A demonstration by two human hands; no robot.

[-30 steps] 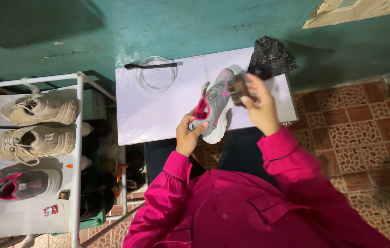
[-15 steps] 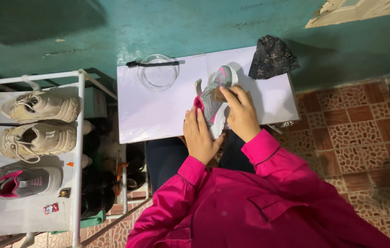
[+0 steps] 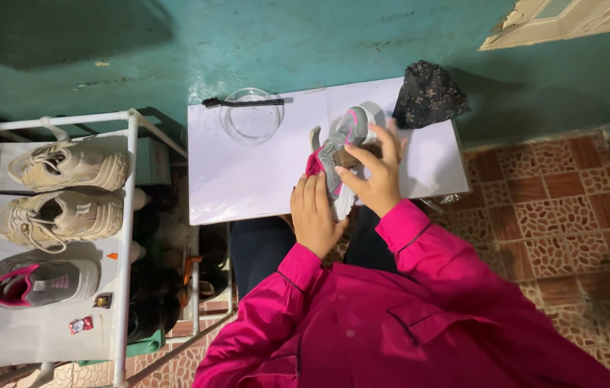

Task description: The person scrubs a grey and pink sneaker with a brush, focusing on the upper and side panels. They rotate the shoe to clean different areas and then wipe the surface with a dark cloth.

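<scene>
Over the white surface (image 3: 247, 179), both hands grip the grey-pink shoe (image 3: 339, 147); the left hand (image 3: 315, 219) should steady it while the right hand (image 3: 375, 176) works gently.

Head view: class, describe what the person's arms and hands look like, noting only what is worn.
Both arms are covered by long bright magenta sleeves, each ending in a plain cuff at the wrist. The left hand and right hand are bare: no gloves, and no rings or watch can be made out. The fingers are uncovered.
</scene>
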